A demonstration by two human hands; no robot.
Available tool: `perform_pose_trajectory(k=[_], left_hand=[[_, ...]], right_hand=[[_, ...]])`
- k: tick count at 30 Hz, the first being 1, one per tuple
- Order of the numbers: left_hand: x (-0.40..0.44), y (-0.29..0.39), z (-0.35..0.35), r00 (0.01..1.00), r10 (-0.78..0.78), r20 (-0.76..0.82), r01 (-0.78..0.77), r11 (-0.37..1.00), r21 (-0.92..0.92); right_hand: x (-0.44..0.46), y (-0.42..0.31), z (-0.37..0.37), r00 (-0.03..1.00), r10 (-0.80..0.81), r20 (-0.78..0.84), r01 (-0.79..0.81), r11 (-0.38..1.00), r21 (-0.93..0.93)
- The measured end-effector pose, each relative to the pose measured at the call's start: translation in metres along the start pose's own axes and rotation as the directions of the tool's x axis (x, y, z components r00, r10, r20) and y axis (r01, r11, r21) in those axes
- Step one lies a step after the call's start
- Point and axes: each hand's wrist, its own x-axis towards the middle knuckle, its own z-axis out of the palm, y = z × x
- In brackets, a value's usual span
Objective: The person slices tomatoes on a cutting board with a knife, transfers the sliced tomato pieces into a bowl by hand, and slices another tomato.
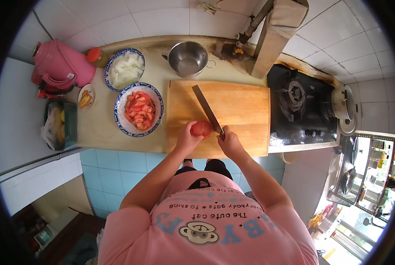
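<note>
My left hand (189, 138) is closed around a tomato piece (201, 129) with its red cut face turned up, over the front part of the wooden cutting board (246, 104). In my right hand (230, 142) is the handle of a kitchen knife (206, 106). Its long dark blade points away from me and to the left, close beside the tomato. To the left of the board stands a blue-rimmed bowl (117, 115) with cut tomato pieces (140, 110) in it.
Behind that bowl is a blue-rimmed plate (107, 75) of pale sliced vegetable (126, 70). A metal pot (188, 59) stands behind the board. On the right is a black gas stove (312, 106); on the left are a pink kettle (62, 64), a lidded jar (97, 57) and a small dish (91, 92).
</note>
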Motion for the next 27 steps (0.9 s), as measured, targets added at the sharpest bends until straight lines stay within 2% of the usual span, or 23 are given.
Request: perform_pose_trajectory(k=[1, 2, 3, 5, 9, 13, 15, 18, 24, 27], left_hand=[[0.001, 0.005, -0.001, 0.976, -0.216, 0.037, 0.22, 0.961, -0.169], [0.002, 0.011, -0.001, 0.904, -0.414, 0.111, 0.426, 0.845, -0.322], [0.004, 0.012, 0.0, 0.905, -0.412, 0.108, 0.424, 0.847, -0.321], [0.01, 0.013, 0.0, 0.845, -0.526, 0.096, 0.518, 0.76, -0.394], [0.021, 0.005, 0.007, 0.824, -0.563, 0.062, 0.539, 0.746, -0.392], [0.028, -0.001, 0.008, 0.813, -0.572, 0.113, 0.556, 0.703, -0.444], [0.031, 0.005, 0.007, 0.809, -0.575, 0.121, 0.559, 0.689, -0.461], [0.037, 0.009, 0.006, 0.786, -0.596, 0.165, 0.609, 0.699, -0.374], [0.041, 0.003, 0.008, 0.81, -0.559, 0.176, 0.583, 0.737, -0.343], [0.042, 0.0, 0.008, 0.812, -0.555, 0.183, 0.582, 0.739, -0.339]], right_hand=[[-0.001, 0.001, -0.003, 1.0, -0.005, -0.003, 0.005, 1.0, 0.001], [-0.003, 0.002, -0.006, 1.0, -0.016, 0.009, 0.016, 1.0, 0.004], [-0.005, -0.002, -0.01, 0.999, -0.027, 0.022, 0.026, 1.0, 0.008], [-0.016, -0.009, -0.021, 0.998, -0.016, 0.056, 0.015, 1.0, 0.008], [-0.032, -0.024, -0.044, 0.991, -0.003, 0.137, 0.011, 0.998, -0.058], [-0.039, -0.03, -0.05, 0.985, 0.004, 0.174, 0.01, 0.997, -0.076], [-0.039, -0.032, -0.05, 0.978, 0.034, 0.204, -0.005, 0.99, -0.143], [-0.035, -0.032, -0.047, 0.975, 0.063, 0.213, -0.023, 0.983, -0.183], [-0.018, -0.032, -0.041, 0.964, 0.07, 0.256, -0.038, 0.991, -0.126], [-0.01, -0.029, -0.03, 0.975, 0.03, 0.221, -0.004, 0.993, -0.12]])
